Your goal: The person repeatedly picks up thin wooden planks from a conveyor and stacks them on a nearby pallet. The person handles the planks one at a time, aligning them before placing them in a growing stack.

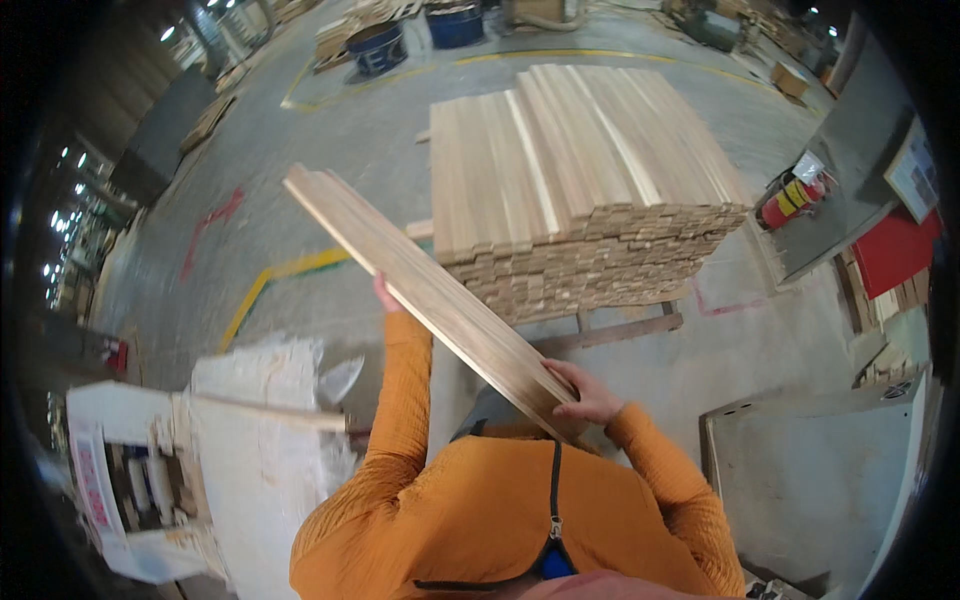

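Two or so long wooden boards [430,295] lie together across the front of my body, slanting from the far left down to my waist. My left hand [385,292] grips their left edge about midway along, its fingers partly hidden beneath. Close to the near end, my right hand [588,392] is wrapped round the right edge. Just beyond the boards stands a large stack of similar wooden boards [570,150], laid side by side in many layers. Under that stack a wooden pallet [630,328] shows at the near side.
A white machine [135,490] and a pale covered table [260,440] stand at my left. Near right is a grey metal cabinet [810,470]; beyond it, a fire extinguisher [790,203] by a grey panel. Blue drums [377,48] stand far back. Yellow lines [300,264] mark the floor.
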